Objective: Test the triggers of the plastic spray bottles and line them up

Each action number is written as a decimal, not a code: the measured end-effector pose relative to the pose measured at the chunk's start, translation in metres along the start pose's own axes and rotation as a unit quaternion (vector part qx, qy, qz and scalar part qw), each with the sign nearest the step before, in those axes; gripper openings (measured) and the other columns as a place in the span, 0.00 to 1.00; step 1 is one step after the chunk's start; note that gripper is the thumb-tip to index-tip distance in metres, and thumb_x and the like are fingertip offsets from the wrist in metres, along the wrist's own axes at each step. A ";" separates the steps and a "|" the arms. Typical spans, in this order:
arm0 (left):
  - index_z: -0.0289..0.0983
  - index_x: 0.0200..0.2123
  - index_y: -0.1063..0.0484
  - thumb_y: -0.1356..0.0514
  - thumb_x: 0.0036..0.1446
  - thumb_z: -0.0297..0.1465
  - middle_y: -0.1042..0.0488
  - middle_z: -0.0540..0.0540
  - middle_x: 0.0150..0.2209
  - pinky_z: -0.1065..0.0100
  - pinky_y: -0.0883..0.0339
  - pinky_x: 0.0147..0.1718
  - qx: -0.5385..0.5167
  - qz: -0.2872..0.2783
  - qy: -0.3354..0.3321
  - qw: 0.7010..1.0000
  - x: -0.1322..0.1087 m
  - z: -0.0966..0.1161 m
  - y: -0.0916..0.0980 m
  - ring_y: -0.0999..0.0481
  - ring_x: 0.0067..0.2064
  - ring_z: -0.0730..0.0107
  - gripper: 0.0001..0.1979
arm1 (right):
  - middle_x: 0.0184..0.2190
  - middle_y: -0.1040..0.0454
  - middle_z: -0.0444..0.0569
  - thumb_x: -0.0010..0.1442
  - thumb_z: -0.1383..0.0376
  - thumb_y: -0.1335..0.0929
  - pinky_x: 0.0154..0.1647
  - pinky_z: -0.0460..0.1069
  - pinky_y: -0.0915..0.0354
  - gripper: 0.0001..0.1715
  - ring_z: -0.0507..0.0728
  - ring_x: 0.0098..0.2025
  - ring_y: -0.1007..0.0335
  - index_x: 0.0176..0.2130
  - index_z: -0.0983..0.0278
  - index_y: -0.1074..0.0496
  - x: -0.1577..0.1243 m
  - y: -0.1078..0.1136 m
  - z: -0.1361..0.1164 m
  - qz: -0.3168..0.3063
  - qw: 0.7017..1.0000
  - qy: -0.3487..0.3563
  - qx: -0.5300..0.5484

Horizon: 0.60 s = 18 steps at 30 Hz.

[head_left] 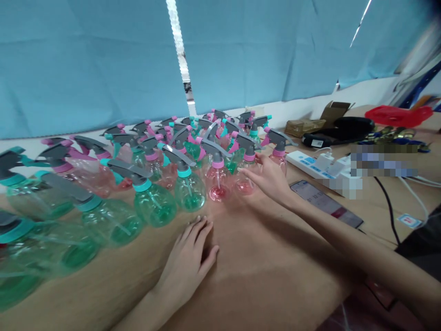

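My left hand [188, 257] lies flat on the wooden table [255, 276], its fingers stretched out and nothing in it. It is just in front of a green spray bottle [189, 191] with a teal collar. My right hand [272, 177] is around the right side of a pink spray bottle [244, 181] with a grey and pink trigger head. The thumb crosses the front of that bottle, and the fingers are at its side, partly hidden. Another pink spray bottle [217, 181] stands to its left, and one more pink spray bottle [279, 158] is behind my right hand.
Several green spray bottles [156, 204] stand along the left, with more bottles behind. At right are a phone [325, 202], a white power strip [310, 165] with plugs and cables, a black case [351, 128], an open cardboard box [334, 112] and a red item [396, 115]. A blue curtain [241, 50] hangs behind.
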<state>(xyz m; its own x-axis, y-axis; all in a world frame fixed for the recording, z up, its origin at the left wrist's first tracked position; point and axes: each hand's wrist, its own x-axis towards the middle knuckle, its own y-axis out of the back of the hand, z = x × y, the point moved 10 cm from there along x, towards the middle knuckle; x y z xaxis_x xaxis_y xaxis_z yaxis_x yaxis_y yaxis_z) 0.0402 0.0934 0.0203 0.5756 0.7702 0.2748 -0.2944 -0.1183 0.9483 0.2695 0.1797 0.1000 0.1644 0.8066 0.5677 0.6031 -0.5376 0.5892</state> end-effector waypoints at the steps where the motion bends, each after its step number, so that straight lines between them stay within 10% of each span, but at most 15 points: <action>1: 0.36 0.58 0.38 0.49 0.65 0.38 0.34 0.37 0.60 0.48 0.40 0.56 0.001 -0.002 0.003 1.000 0.000 0.000 0.000 0.36 0.61 0.52 0.21 | 0.54 0.29 0.67 0.55 0.51 0.31 0.53 0.65 0.36 0.38 0.71 0.55 0.32 0.57 0.73 0.36 0.002 -0.001 0.001 0.001 1.000 -0.006 -0.005; 10: 0.36 0.58 0.38 0.49 0.66 0.38 0.34 0.38 0.60 0.49 0.40 0.57 0.002 -0.002 0.007 1.000 0.001 -0.001 0.000 0.36 0.61 0.52 0.21 | 0.39 0.23 0.59 0.56 0.50 0.31 0.43 0.60 0.33 0.25 0.68 0.42 0.26 0.42 0.68 0.28 -0.004 0.008 -0.006 -0.031 0.999 0.013 -0.022; 18: 0.35 0.58 0.39 0.47 0.64 0.38 0.34 0.37 0.59 0.49 0.41 0.57 -0.033 -0.003 0.020 0.999 0.002 -0.001 0.003 0.36 0.60 0.52 0.22 | 0.39 0.23 0.59 0.52 0.44 0.31 0.36 0.59 0.31 0.32 0.68 0.40 0.25 0.44 0.66 0.30 -0.046 0.030 -0.016 -0.052 0.998 0.013 -0.039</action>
<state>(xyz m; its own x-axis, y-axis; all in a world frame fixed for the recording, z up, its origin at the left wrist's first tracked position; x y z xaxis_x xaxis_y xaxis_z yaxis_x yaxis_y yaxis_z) 0.0398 0.0956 0.0241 0.5463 0.7956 0.2617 -0.3415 -0.0737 0.9370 0.2678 0.1225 0.1008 0.0823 0.8532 0.5151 0.5527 -0.4691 0.6888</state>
